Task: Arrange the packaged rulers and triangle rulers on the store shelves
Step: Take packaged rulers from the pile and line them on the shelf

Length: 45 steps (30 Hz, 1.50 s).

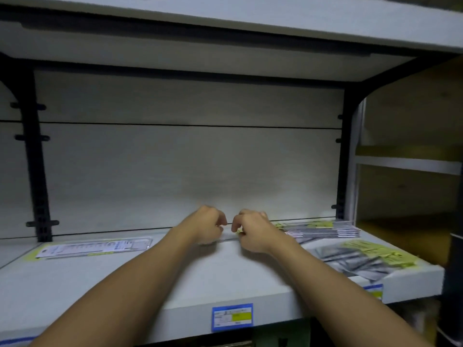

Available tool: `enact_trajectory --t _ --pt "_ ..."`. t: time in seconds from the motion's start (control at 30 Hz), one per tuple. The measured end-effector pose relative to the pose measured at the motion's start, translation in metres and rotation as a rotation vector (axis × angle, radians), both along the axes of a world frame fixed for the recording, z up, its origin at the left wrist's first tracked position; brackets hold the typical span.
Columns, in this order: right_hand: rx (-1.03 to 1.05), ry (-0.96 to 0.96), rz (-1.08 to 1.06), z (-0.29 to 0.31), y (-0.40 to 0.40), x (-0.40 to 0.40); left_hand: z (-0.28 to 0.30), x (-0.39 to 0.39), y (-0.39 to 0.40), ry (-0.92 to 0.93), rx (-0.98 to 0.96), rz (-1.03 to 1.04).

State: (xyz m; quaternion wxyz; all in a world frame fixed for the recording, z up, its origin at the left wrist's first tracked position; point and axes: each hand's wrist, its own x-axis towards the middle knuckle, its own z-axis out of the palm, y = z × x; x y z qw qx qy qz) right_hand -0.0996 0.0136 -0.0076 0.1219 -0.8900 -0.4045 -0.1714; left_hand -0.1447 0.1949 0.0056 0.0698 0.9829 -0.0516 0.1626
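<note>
Together, both hands pinch a clear ruler pack with curled fingers.

Shelf — smooth matt pale board; back panel the same, faint grain. Uprights matt black, metal by the look. Ruler packs in glossy clear plastic. Price label — glossy blue holder, paper insert.

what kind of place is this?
Most likely a stationery aisle in a shop: a white display shelf with a blue price tag on its front edge, and packaged rulers lying on it.
</note>
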Motion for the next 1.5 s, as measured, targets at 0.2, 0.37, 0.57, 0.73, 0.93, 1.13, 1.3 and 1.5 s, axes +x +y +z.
enact_trajectory --t 0.2,0.37,0.57,0.73,0.93,1.13,1.3,1.5 --pt "0.009 0.032 -0.009 0.0 -0.012 0.022 0.005 0.021 -0.019 -0.016 0.066 -0.056" --pt "-0.032 0.035 -0.044 0.007 -0.017 0.033 0.004 0.031 -0.019 -0.004 0.056 -0.077" --pt "-0.086 0.041 -0.084 0.023 -0.031 0.052 0.007 0.051 0.0 -0.002 0.0 -0.063" --pt "-0.131 0.058 -0.21 0.033 -0.07 0.081 -0.001 0.063 0.003 0.022 0.0 -0.084" --pt "-0.274 0.265 -0.325 0.051 -0.136 0.089 0.007 0.083 -0.019 0.037 0.032 -0.107" --pt "-0.294 0.315 -0.313 0.046 -0.189 0.109 0.012 0.1 -0.074 0.053 0.076 -0.083" --pt "-0.177 0.287 -0.228 0.032 -0.203 0.122 0.009 0.118 -0.125 0.076 0.105 -0.064" --pt "-0.154 0.151 -0.182 0.018 -0.199 0.123 -0.001 0.136 -0.164 0.076 0.117 -0.043"
